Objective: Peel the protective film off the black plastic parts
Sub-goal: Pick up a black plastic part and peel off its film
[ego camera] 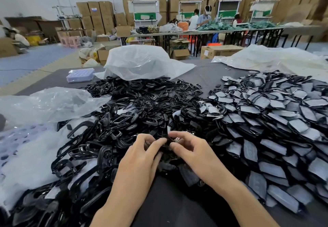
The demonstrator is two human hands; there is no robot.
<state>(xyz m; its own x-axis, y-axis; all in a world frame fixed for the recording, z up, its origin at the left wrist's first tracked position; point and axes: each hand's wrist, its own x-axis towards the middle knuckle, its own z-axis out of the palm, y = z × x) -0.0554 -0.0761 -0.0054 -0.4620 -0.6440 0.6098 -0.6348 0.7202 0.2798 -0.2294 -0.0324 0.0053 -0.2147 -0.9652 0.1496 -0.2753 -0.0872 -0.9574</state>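
Observation:
Both hands meet low in the middle of the head view over a small black plastic part [166, 140]. My left hand [142, 157] pinches its left side between thumb and fingers. My right hand [191, 148] pinches its right side with curled fingertips. The part is mostly hidden by my fingers, so its film cannot be made out. A big heap of glossy black frame parts [124, 113] spreads to the left and ahead. To the right lies a heap of black parts covered with grey film [266, 120].
Clear plastic bags lie at the left [49, 104], ahead [142, 63] and far right [276, 59] on the dark table [209, 77]. A lilac perforated tray [79, 74] sits at the back left. People work at long tables beyond [204, 30], among stacked cartons.

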